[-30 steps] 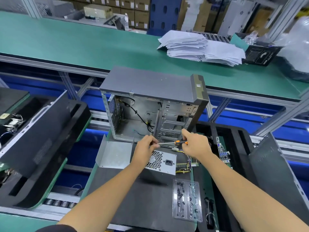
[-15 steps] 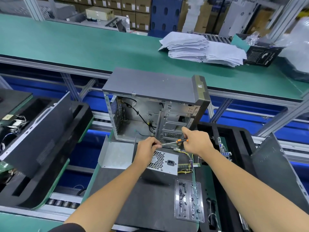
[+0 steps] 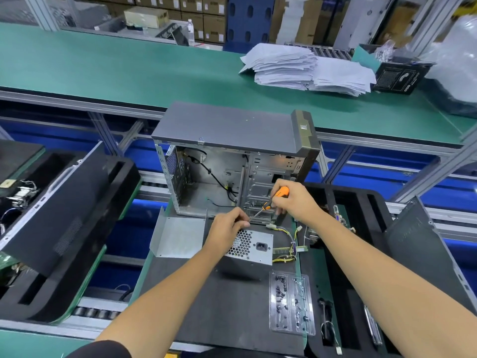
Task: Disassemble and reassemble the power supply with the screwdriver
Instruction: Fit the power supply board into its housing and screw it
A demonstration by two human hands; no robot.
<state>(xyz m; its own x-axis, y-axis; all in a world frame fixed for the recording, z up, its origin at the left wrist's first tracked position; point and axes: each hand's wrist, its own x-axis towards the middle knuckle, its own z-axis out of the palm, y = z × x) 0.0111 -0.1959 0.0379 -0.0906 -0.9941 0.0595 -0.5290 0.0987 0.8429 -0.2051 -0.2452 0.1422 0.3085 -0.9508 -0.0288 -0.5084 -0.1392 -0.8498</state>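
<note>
1. My left fingers (image 3: 241,220) are pinched together at the tip of the screwdriver's metal shaft, right at the top edge of the power supply (image 3: 251,248); whether a screw sits between them I cannot tell. My left hand (image 3: 227,229) rests over the unit's upper left corner.
2. My right hand (image 3: 294,201) is closed around the orange and black handle of the screwdriver (image 3: 273,201), which slants down and left toward my left fingers.
3. The power supply lies on the dark mat (image 3: 219,306) in front of me, its honeycomb fan grille and black power socket facing me, its bundle of yellow and black wires (image 3: 290,241) trailing to the right.
4. Nearest me on the mat, right of centre, is a clear plastic tray (image 3: 290,303) with small dark screws in its compartments.
5. Left of the power supply stands a bent sheet-metal panel (image 3: 178,235).
6. Just beyond my hands is the open computer case (image 3: 232,130), upright, its side off, black cables hanging inside the bare metal interior.
7. Behind the case runs a green workbench (image 3: 116,71) carrying a stack of white papers (image 3: 304,69); cardboard boxes (image 3: 201,9) line the far wall.
</note>
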